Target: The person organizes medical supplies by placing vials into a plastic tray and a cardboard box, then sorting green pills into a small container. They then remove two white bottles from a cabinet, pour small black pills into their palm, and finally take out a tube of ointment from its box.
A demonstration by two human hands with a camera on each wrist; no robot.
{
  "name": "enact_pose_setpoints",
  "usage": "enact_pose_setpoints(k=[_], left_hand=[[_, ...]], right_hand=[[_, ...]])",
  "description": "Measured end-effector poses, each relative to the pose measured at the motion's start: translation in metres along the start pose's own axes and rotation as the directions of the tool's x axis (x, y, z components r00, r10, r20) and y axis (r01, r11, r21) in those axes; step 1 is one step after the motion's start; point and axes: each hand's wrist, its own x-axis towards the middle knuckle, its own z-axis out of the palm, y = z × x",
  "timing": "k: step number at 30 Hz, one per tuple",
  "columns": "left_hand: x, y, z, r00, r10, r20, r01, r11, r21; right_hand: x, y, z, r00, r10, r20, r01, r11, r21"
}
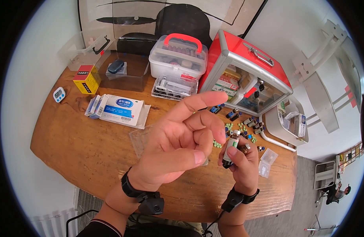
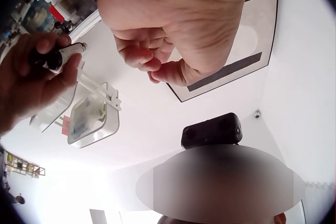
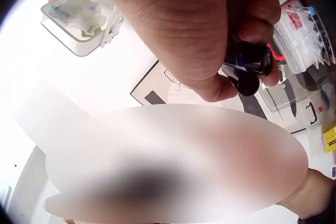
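Pinching a slim brown-glass vial with white-and-green label (image 1: 232, 143) in fingers of right hand (image 1: 244, 166), beside a second brown-glass vial (image 1: 244, 148), above brown wooden desk (image 1: 79, 146) at four o'clock. Toward nine, loosely bending fingers of left hand (image 1: 172, 142).

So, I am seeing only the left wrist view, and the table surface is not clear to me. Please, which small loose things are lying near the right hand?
Observer: In the head view, pale green tablets lie in small groups on the wooden table, just beyond the right hand.
Operator: Thank you. Does the labelled bottle in that hand carry any colour on its label?
Observer: Yes, the head view shows green on the label of that labelled bottle.
Operator: And is there something in the left palm?
Observer: The palm of the left hand faces the head camera, and no object shows in it.
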Motion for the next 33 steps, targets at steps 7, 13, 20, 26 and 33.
enact_pose_setpoints(k=[7,13,20,26,33], left_hand=[[0.001,0.002,0.003,0.997,-0.037,0.07,0.044,0.995,-0.093],[-0.004,0.002,0.012,0.999,-0.032,0.017,0.031,0.998,0.061],[-0.003,0.004,0.016,0.999,-0.031,-0.034,0.034,0.995,0.092],[0.0,-0.001,-0.002,0.995,-0.043,0.095,0.008,0.941,0.339],[0.009,0.001,-0.022,0.912,-0.405,0.059,0.371,0.879,0.298]], right_hand=[[-0.003,-0.001,-0.001,0.999,-0.003,0.035,0.002,1.0,0.027],[-0.012,-0.008,0.003,0.998,-0.055,0.035,0.05,0.993,0.11],[-0.019,-0.011,0.005,0.995,-0.073,0.066,0.051,0.956,0.289],[-0.014,-0.006,-0.002,0.948,-0.14,0.284,-0.049,0.822,0.567],[-0.006,0.0,-0.007,0.83,-0.271,0.488,-0.42,0.272,0.866]])
